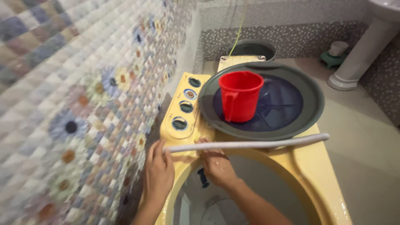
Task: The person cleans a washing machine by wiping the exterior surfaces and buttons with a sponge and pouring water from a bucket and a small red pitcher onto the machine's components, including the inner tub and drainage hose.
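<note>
My left hand (159,171) grips the left end of a white corrugated hose (250,144) that lies across the top of a yellow washing machine (310,166). My right hand (216,166) rests wet at the rim of the open wash tub (233,200), its fingers touching the hose from below. Just beyond the hose, a grey round basin (310,104) sits on the machine with a red mug (240,96) standing upright inside it. Four round control knobs (185,106) line the panel on the left.
A patterned tile wall (75,104) runs close along the left. A dark bucket (252,48) stands behind the machine. At the back right are a white sink pedestal (362,54) and a small green stool (333,58) on the beige floor (366,141).
</note>
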